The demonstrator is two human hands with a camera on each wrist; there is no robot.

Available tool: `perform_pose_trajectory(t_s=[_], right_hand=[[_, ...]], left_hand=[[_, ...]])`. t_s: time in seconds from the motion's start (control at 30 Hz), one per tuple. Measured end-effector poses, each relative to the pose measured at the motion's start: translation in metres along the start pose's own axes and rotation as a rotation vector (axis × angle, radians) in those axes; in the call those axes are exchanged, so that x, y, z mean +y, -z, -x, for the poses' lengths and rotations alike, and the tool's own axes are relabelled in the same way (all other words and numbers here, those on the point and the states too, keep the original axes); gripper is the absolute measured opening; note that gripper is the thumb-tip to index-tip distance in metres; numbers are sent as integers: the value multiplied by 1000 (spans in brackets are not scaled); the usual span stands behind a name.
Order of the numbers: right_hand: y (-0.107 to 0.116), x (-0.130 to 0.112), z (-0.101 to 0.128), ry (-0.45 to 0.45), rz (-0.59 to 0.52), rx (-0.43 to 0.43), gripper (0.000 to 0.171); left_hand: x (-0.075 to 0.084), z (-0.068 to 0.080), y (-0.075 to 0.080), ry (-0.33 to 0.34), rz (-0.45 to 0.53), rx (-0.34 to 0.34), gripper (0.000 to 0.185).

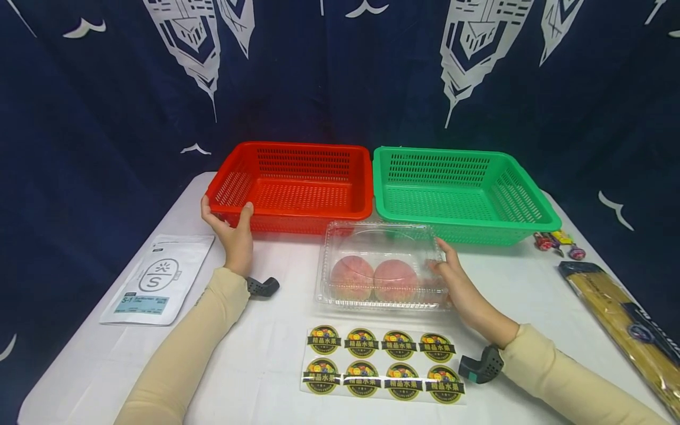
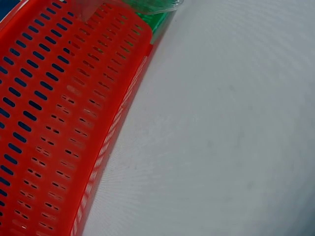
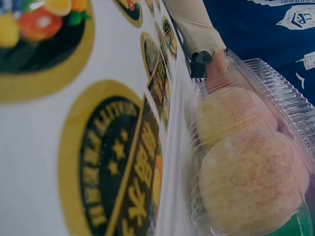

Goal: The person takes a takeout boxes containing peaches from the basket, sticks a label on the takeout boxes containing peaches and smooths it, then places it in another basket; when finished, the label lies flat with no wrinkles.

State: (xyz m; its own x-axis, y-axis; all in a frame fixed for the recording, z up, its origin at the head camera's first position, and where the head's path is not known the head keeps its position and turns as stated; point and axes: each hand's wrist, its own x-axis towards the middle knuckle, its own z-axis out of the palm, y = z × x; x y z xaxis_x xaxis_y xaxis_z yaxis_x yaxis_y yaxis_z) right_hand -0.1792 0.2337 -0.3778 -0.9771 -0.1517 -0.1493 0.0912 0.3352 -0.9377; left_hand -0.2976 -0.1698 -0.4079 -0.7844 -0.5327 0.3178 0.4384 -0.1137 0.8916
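My left hand [image 1: 237,245] holds the near left corner of the red basket [image 1: 313,226], with the thumb at the front rim and a finger along the left side. The left wrist view shows the slotted wall of the red basket [image 2: 59,113], but not the hand. On the right, my right hand [image 1: 462,292] grips the right side of a clear plastic clamshell box [image 1: 382,245]. Two pinkish peaches [image 1: 352,277] sit side by side in it. Seen from the right wrist, the peaches [image 3: 251,182] look yellowish and speckled through the clear wall. Part of the right hand's fingers is hidden behind the box.
A green basket [image 1: 467,223] stands right of the red one. A sheet of round fruit stickers [image 1: 382,365] lies in front of the box. To the left lies a white pouch [image 1: 159,277]; to the right, lollipops [image 1: 576,252] and a long brown-and-black packet [image 1: 621,313].
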Motion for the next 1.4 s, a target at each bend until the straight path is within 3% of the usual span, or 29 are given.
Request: perform_pose_trajectory(t_s=[0.13,0.37,0.63,0.73,0.87,1.0,1.13,1.27,1.4], right_hand=[[1,0,0,24,42,11,83],[9,-2,2,136,300,70,82],[22,-6,8,311,385,163,78],[24,-6,11,413,421,196,70],[20,-8,16,593,481,247,61],[13,-11,18,763,501,264,59],[5,-15,20,855,370,168,60],[-1,-22,23,837,192,31,56],[-8,-29,23,796,32,-101,46]], left_hand=[[1,0,-1,-1,5,2,92],[8,4,-3,3,-37,22,92],[19,3,-3,64,-285,87,93],[23,1,-3,10,-359,94,92],[30,-1,-4,-146,-428,63,85],[43,1,-6,-294,-437,-57,70],[56,5,-9,-358,-419,-226,52],[65,11,-9,-327,-393,-424,46],[72,21,-5,-210,-386,-631,47]])
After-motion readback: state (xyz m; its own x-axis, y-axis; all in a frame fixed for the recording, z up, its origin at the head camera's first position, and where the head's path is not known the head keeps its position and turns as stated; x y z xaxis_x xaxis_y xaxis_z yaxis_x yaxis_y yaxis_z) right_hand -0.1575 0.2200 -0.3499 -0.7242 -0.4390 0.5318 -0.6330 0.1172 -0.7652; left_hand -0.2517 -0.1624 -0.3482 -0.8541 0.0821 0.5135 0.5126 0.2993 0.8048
